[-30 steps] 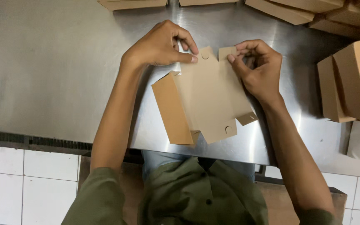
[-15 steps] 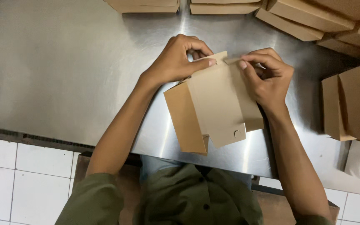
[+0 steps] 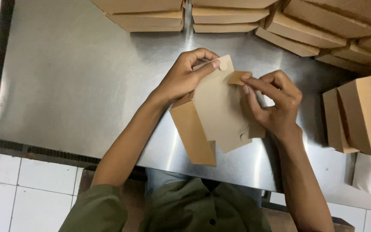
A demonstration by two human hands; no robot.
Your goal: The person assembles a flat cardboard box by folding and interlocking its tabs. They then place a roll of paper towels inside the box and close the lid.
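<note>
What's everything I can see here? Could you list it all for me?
Half-folded cardboard box: one, brown, held over the table's middle.
Small flap: one, brown, at the box's far end.
Finished boxes, far edge: several, brown, stacked in rows.
Boxes at the right edge: at least two, brown, standing together.
Table: one, shiny steel, under everything.
Tiled floor: white, below the table's near edge.
Shirt: one, olive green, bottom of the picture.
Left hand: grips the box's far left corner.
Right hand: pinches the small flap.
</note>
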